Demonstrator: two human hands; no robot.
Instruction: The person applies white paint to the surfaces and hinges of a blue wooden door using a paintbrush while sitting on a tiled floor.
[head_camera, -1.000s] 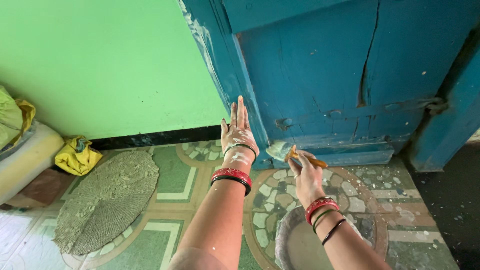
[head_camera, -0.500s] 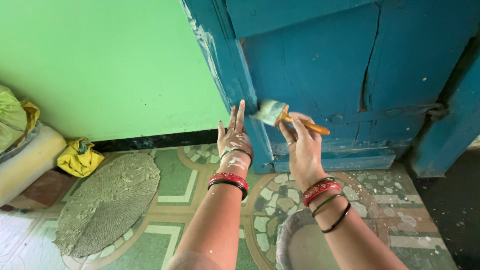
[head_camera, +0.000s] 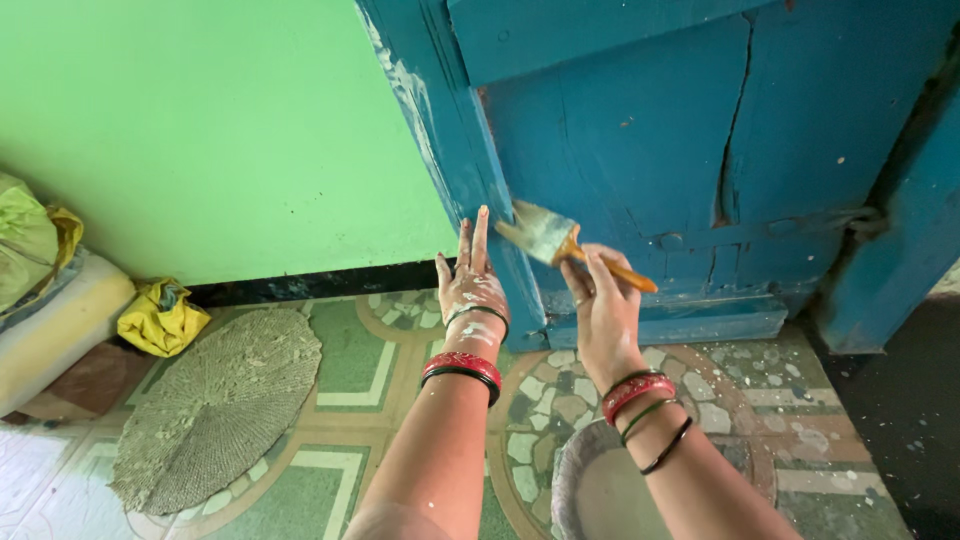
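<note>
Right hand (head_camera: 603, 310) has a closed grip on the orange handle of a flat brush (head_camera: 555, 240). The pale-loaded bristles point up-left and sit at the lower left of the blue door (head_camera: 640, 140), right where the panel meets the door frame (head_camera: 450, 150).

Left hand (head_camera: 472, 285) holds nothing. Its fingers are straight and spread, flat against the frame near its bottom edge, and the skin is spattered with pale paste.

A round pan (head_camera: 600, 490) sits on the patterned floor (head_camera: 360, 370) directly below the right wrist, only partly in view.

To do this stroke well, as I judge it:
- Keep the bristles flat to the wood and work along the seam, not across it.
- Use light pressure at the frame edge; pale smears already run up the frame's left edge.
- The long vertical crack (head_camera: 735, 120) in the panel probably needs the bristle tips worked in.
- Keep the left palm clear of wet areas.

A woven mat (head_camera: 215, 405) and yellow cloth (head_camera: 160, 318) lie by the green wall (head_camera: 200, 130), well apart from the pan, with flecks on the mat.
</note>
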